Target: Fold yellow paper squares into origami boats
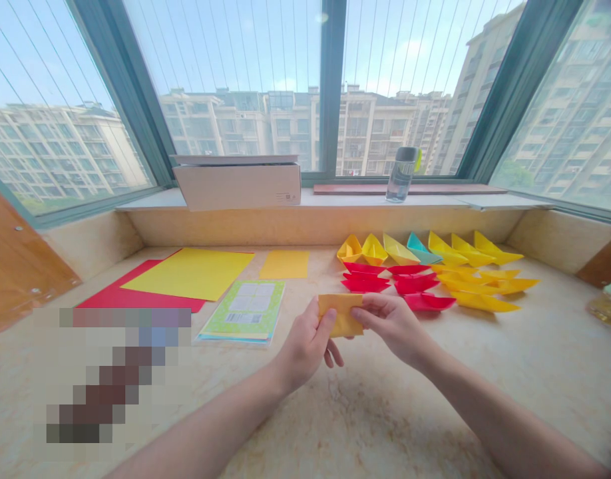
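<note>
A folded piece of orange-yellow paper (340, 314) is held above the stone counter between both hands. My left hand (305, 342) pinches its left edge with thumb and fingers. My right hand (393, 322) grips its right side, thumb on top. Just beyond the hands lie several folded paper boats, red ones (380, 281) nearest and yellow ones (478, 283) to the right, with one teal boat (421, 247) in the back row.
Flat sheets lie to the left: a yellow sheet (190, 273) over a red one (110, 296), a small orange sheet (284, 264) and a green paper pack (243, 309). A cardboard box (238, 183) and a clear bottle (401, 174) stand on the window sill.
</note>
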Tool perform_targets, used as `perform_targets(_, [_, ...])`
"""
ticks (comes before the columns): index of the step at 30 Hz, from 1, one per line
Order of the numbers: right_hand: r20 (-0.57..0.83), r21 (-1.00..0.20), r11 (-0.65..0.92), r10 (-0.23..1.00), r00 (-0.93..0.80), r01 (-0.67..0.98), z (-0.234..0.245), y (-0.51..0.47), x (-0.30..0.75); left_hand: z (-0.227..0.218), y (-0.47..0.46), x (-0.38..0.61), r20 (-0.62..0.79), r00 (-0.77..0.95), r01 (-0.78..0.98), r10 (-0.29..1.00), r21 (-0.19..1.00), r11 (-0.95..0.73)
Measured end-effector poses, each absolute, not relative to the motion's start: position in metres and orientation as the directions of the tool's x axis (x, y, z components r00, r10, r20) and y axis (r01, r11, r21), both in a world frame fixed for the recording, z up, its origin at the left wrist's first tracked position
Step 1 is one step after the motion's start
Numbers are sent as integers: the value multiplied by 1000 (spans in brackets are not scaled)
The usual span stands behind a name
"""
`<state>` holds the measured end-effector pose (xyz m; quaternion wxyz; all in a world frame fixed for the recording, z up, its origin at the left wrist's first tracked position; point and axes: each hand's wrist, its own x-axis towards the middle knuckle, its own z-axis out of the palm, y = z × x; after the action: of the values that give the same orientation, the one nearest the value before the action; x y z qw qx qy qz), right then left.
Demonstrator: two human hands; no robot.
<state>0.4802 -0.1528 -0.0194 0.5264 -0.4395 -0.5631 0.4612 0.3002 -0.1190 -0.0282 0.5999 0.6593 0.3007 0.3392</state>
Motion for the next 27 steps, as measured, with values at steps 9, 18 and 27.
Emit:
perform_targets(9, [191, -966, 194, 981, -33, 170, -13, -154, 484, -23, -120, 299, 90, 607, -80, 789, 995, -53])
perform_targets(18, [230, -968, 236, 970, -76, 82, -19, -154, 479, -26, -117, 303, 86, 493, -37, 866, 996, -78])
perform_targets(27, [263, -964, 264, 962, -68, 19, -21, -153, 479, -20, -119, 302, 89, 481, -69, 872, 996, -64])
